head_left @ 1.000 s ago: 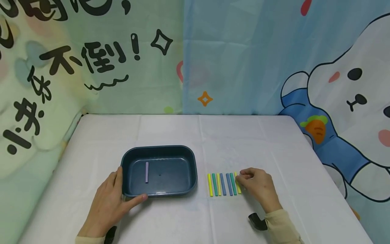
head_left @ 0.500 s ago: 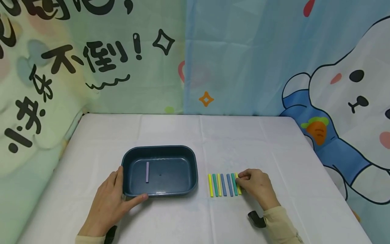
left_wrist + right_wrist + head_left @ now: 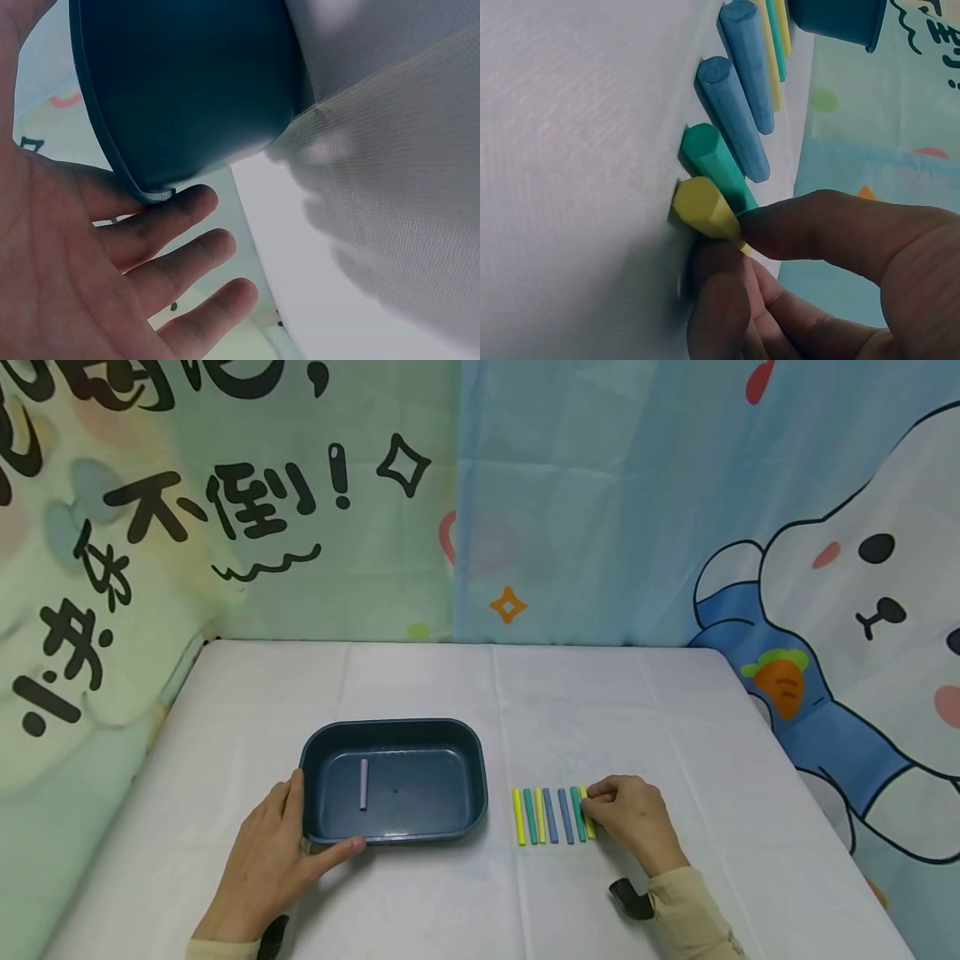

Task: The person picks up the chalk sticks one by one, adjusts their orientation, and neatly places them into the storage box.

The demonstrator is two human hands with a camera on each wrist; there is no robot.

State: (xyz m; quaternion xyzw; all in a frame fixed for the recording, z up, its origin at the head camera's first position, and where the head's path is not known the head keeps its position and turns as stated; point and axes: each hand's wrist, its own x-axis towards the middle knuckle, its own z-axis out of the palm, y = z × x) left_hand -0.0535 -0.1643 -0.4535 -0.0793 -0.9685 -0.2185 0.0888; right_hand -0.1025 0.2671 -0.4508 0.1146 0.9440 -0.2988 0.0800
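Note:
My left hand (image 3: 270, 860) rests against the near left corner of a dark blue rectangular tray (image 3: 431, 789), fingers along its left side and thumb at the front rim. In the left wrist view those fingers (image 3: 180, 277) look straight and spread beside the tray wall. A purple chalk stick (image 3: 363, 783) lies inside the tray. To the right, my right hand (image 3: 633, 818) pinches the yellow chalk stick (image 3: 705, 206) at the right end of a row, between thumb and fingertips. Beside it lies a green chalk stick (image 3: 712, 157).
Two blue chalk sticks (image 3: 731, 116) lie further along the row, then yellow and green ones, with a yellow stick (image 3: 519, 817) at its left end. White cloth (image 3: 450, 902) covers the table. A printed curtain (image 3: 585, 510) hangs behind it.
Almost nothing differs. The head view has shifted slightly, while both hands keep their places at the tray and the yellow chalk stick.

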